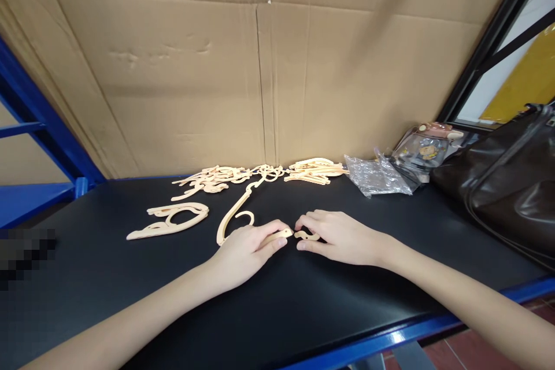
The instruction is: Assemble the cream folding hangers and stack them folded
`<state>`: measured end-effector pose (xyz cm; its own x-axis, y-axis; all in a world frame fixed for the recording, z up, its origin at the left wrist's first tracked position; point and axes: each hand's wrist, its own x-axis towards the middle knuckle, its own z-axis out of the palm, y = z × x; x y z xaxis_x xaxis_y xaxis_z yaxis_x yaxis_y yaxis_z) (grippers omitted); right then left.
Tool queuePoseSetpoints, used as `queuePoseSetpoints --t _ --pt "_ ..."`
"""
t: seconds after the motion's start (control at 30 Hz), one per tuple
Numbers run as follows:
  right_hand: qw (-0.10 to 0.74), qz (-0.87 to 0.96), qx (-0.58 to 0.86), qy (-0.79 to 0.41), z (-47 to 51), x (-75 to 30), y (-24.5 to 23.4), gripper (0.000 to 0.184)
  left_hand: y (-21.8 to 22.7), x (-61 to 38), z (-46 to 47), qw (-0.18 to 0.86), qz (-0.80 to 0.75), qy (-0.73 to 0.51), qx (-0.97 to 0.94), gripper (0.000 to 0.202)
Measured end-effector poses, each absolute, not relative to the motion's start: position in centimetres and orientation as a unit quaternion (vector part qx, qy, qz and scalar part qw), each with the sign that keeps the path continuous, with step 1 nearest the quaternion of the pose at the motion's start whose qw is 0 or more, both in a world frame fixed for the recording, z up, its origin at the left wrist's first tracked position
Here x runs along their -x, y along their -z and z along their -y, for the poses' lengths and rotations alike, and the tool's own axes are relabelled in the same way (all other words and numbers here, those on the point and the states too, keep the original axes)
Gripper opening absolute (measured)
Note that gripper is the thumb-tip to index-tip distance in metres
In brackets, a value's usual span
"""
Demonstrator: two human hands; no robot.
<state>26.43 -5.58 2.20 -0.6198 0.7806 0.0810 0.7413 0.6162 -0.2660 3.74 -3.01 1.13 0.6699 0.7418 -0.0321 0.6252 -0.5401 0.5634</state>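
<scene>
My left hand (248, 251) grips a beige folding hanger part (281, 235) between thumb and fingers, its end with a small hole pointing right. A longer curved hanger arm (232, 214) and a hook (245, 215) rise behind that hand; whether they join the held part is hidden. Just to the right, my right hand (332, 237) pinches a small curved beige hanger piece (307, 236). The two pieces nearly meet, with a narrow gap between them.
A folded beige hanger (177, 219) lies at left. Behind are piles of loose hanger pieces (217, 176) and hanger arms (316, 170). Clear plastic bags (377, 176) and a dark leather bag (498, 179) sit at right on the black table (277, 324), before a cardboard wall (195, 69).
</scene>
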Motion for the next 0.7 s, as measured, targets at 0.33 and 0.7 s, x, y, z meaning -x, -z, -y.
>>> queuePoseSetpoints --t 0.33,0.7 --pt "0.108 0.890 0.414 -0.158 5.76 -26.05 -2.22 0.023 -0.67 -3.60 3.00 0.270 -0.393 -0.112 -0.872 0.034" --pt "0.172 0.860 0.411 -0.249 5.62 -25.83 -1.64 0.026 -0.32 -3.54 2.75 0.253 -0.388 -0.109 -0.879 0.035"
